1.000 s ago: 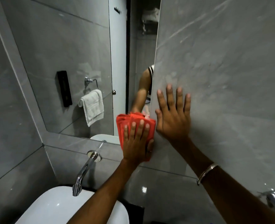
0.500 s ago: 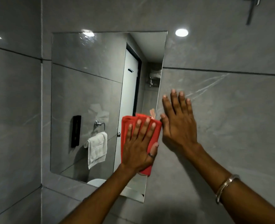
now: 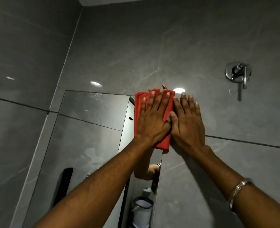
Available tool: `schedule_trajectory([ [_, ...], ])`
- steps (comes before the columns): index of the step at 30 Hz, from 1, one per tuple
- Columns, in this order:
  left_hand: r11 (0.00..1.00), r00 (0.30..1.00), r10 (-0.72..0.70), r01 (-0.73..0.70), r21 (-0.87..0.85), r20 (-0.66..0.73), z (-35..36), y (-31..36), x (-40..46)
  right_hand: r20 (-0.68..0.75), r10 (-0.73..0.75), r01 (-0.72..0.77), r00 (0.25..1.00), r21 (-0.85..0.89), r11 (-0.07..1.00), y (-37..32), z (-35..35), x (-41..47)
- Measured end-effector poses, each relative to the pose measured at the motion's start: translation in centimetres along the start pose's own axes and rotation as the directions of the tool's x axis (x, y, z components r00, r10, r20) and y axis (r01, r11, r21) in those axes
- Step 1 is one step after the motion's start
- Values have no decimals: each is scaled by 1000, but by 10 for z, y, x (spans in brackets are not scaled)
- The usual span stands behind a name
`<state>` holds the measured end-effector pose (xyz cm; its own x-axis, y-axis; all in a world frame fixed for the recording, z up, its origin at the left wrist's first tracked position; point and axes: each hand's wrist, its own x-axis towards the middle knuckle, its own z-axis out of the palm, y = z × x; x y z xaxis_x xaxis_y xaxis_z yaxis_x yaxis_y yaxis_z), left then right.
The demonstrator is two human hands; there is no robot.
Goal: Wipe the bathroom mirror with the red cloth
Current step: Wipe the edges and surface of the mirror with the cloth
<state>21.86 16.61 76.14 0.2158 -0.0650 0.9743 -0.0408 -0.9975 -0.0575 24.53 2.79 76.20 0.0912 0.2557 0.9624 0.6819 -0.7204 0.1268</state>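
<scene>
Bare wall tile (image 3: 119, 46) lies open above both hands; a chrome valve (image 3: 238, 72), seemingly protruding, stands well right.

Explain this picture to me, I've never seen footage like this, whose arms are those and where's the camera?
There is no machine here. The camera sits on a person's head and looks forward along their own arms. The left hand presses a folded red cloth flat against the top right corner of a bathroom mirror. The right hand lies flat and open on the grey tile wall beside it, holding nothing. A bracelet circles the right wrist, and a chrome shower valve sits on the wall further right.
</scene>
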Motion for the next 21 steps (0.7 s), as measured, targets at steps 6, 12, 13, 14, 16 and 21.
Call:
schedule_trajectory([
  [6, 997, 997, 62, -64, -47, -45, 5, -25, -1, 54, -158, 158, 986, -1, 987, -5, -5, 54],
  [12, 1000, 996, -21, 22, 8, -84, 0, -90, -10, 211, -316, 345, 925, -120, 931, -9, -7, 107],
  [13, 999, 996, -36, 37, 7, -87, -1, -100, -12, 229, -333, 373, 915, -157, 914, -12, -6, 114],
  [14, 999, 994, -48, 49, 11, -95, -3, -110, -13, 242, -351, 399, 905, -190, 897, -16, -3, 122],
  [16, 998, 992, -66, 68, 15, -109, -5, -125, -15, 275, -388, 452, 880, -231, 861, -26, 2, 136],
  [21, 986, 976, -167, 164, -28, -140, -8, -159, -18, 312, -482, 557, 819, -233, 797, -59, 19, 168],
])
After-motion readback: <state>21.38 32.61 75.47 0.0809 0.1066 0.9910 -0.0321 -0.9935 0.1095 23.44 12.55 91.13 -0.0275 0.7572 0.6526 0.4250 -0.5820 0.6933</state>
